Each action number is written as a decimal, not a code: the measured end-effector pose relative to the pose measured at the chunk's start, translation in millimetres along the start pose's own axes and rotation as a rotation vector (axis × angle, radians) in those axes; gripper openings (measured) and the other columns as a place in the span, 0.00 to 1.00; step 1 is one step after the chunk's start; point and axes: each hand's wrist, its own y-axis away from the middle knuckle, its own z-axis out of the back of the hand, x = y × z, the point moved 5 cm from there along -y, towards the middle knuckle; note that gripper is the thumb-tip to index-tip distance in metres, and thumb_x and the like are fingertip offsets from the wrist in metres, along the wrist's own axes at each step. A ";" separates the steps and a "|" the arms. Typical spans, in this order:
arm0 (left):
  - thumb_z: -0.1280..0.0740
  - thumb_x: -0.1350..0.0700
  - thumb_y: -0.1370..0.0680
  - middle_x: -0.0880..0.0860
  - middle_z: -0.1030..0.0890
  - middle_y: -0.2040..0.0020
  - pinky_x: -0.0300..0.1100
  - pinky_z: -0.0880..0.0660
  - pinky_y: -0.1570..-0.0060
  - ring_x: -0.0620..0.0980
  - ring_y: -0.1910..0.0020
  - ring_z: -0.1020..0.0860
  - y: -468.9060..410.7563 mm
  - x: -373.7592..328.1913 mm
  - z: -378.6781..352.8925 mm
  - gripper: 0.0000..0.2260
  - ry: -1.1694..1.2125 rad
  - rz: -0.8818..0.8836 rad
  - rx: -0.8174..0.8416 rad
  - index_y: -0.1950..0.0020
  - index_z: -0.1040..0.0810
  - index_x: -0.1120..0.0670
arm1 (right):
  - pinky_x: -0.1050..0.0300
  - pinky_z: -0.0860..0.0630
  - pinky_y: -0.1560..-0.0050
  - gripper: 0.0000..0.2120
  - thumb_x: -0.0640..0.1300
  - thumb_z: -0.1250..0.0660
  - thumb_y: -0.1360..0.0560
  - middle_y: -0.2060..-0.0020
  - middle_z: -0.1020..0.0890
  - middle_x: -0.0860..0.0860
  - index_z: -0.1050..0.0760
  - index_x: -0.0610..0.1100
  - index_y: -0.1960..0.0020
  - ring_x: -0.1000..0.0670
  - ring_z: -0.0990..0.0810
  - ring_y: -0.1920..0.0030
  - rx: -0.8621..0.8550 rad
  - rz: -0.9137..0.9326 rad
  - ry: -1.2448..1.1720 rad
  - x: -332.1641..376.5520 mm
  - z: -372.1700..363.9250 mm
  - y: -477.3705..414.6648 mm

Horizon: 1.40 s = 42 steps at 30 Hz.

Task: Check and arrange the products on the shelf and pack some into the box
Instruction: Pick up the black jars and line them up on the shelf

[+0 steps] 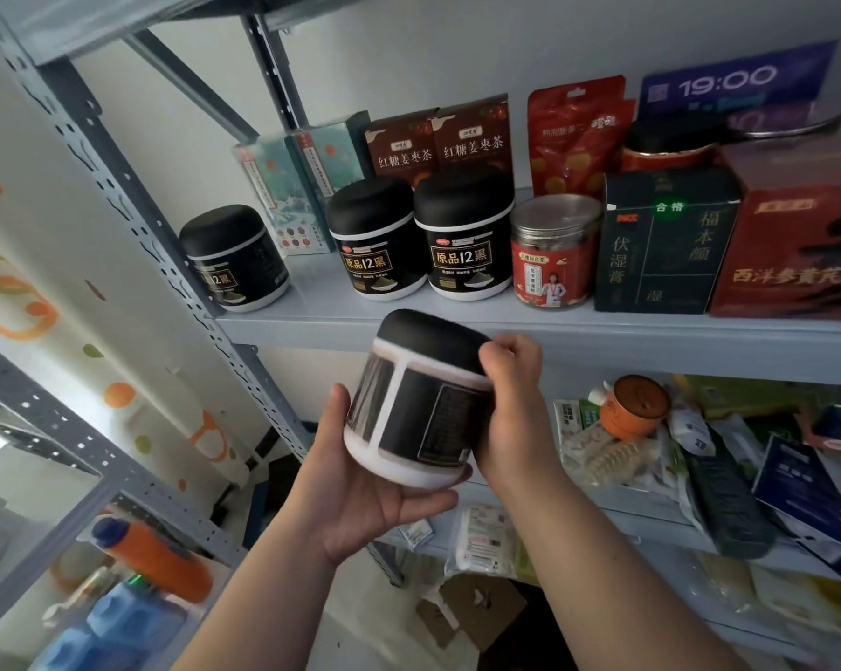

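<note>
Now: four black-lidded jars, one of them in hand

Altogether four matching jars show, each with a domed black lid over a white body and a black label. Three stand upright on the upper shelf (pixel 602 341). The left jar (pixel 234 259) sits apart beside the grey upright, while the middle jar (pixel 375 239) and the right jar (pixel 464 239) stand side by side. Behind them are two teal boxes (pixel 331 162) and two brown tea boxes (pixel 474 140). To the right stand one clear jar with a red label (pixel 552 251), one dark green box (pixel 665 244) and one red box (pixel 796 244) (cut off by the frame edge).

The fourth, the held jar (pixel 418 404), is in the air just in front of and below that shelf's front edge, slightly tilted with its lid uppermost. The left hand (pixel 360 486) cups its base from below, palm up, with the thumb rising along the left side and the fingers curled under the bottom rim. The right hand (pixel 510 404) grips the right side at the seam under the lid, fingers curled round it.

The held jar's label faces the camera with black panels of fine print (blurred, not readable), and a plain white band runs round the base.
</note>
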 end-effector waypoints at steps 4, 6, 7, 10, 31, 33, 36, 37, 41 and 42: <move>0.32 0.31 0.30 0.67 0.23 0.32 0.66 0.19 0.50 0.71 0.37 0.22 0.0 -10.0 -1.2 0.38 -0.061 -0.157 -0.022 0.28 0.25 0.55 | 0.48 0.20 0.47 0.26 0.65 0.31 0.35 0.44 0.20 0.51 0.30 0.60 0.39 0.51 0.17 0.47 0.170 0.003 0.232 4.3 -4.9 0.9; 0.19 0.37 0.38 0.63 0.21 0.34 0.62 0.19 0.50 0.68 0.38 0.20 3.8 -29.1 3.2 0.43 -0.256 -0.420 -0.097 0.28 0.28 0.51 | 0.41 0.20 0.40 0.26 0.66 0.31 0.35 0.42 0.19 0.51 0.29 0.61 0.39 0.49 0.17 0.44 0.201 -0.042 0.248 5.4 -1.7 -2.7; 0.17 0.41 0.40 0.59 0.19 0.36 0.62 0.19 0.48 0.66 0.39 0.20 8.1 -39.4 6.1 0.42 -0.390 -0.567 -0.156 0.30 0.28 0.48 | 0.39 0.21 0.39 0.26 0.67 0.32 0.34 0.42 0.19 0.53 0.29 0.62 0.38 0.49 0.17 0.43 0.232 -0.040 0.275 6.8 -2.4 -3.3; 0.16 0.43 0.42 0.53 0.18 0.38 0.60 0.19 0.48 0.61 0.40 0.18 14.8 -55.0 -0.9 0.42 -0.466 -0.702 -0.144 0.31 0.29 0.41 | 0.44 0.20 0.38 0.30 0.66 0.31 0.34 0.41 0.20 0.60 0.33 0.68 0.33 0.54 0.18 0.40 0.292 0.016 0.366 9.5 -7.8 1.6; 0.31 0.50 0.36 0.56 0.21 0.39 0.59 0.19 0.55 0.61 0.44 0.19 13.0 -71.0 8.2 0.32 -0.506 -0.777 -0.066 0.31 0.27 0.43 | 0.40 0.15 0.52 0.43 0.77 0.36 0.34 0.32 0.22 0.50 0.40 0.66 0.23 0.43 0.16 0.41 0.528 -0.300 0.517 12.4 -7.5 -7.0; 0.32 0.50 0.36 0.56 0.20 0.40 0.59 0.19 0.53 0.61 0.45 0.18 14.9 -75.6 7.2 0.32 -0.532 -0.792 -0.063 0.31 0.27 0.45 | 0.43 0.16 0.45 0.36 0.66 0.31 0.31 0.32 0.23 0.55 0.37 0.68 0.25 0.46 0.18 0.38 0.549 -0.250 0.479 15.4 -2.8 -9.6; 0.32 0.50 0.37 0.53 0.19 0.42 0.57 0.18 0.56 0.59 0.46 0.18 17.7 -78.6 9.0 0.32 -0.559 -0.808 -0.111 0.32 0.26 0.44 | 0.42 0.20 0.37 0.38 0.57 0.25 0.30 0.25 0.31 0.61 0.39 0.74 0.26 0.50 0.24 0.30 0.594 -0.227 0.427 21.1 1.4 -12.3; 0.32 0.49 0.38 0.53 0.19 0.42 0.58 0.18 0.55 0.60 0.44 0.18 18.2 -77.7 8.8 0.32 -0.577 -0.812 -0.123 0.32 0.26 0.43 | 0.41 0.18 0.41 0.37 0.64 0.26 0.29 0.25 0.31 0.58 0.40 0.75 0.25 0.48 0.22 0.33 0.563 -0.253 0.426 21.0 1.7 -13.8; 0.31 0.49 0.37 0.55 0.20 0.39 0.62 0.20 0.52 0.62 0.42 0.19 16.5 -72.4 8.5 0.31 -0.576 -0.809 -0.115 0.32 0.26 0.42 | 0.40 0.17 0.42 0.39 0.63 0.25 0.29 0.29 0.25 0.53 0.40 0.72 0.24 0.48 0.17 0.38 0.553 -0.247 0.494 16.5 0.4 -11.9; 0.31 0.49 0.37 0.54 0.20 0.40 0.59 0.19 0.55 0.60 0.44 0.18 15.5 -72.5 9.8 0.31 -0.539 -0.807 -0.110 0.33 0.26 0.43 | 0.40 0.20 0.36 0.40 0.54 0.22 0.30 0.27 0.27 0.56 0.38 0.71 0.24 0.50 0.20 0.33 0.573 -0.193 0.462 18.0 1.1 -12.1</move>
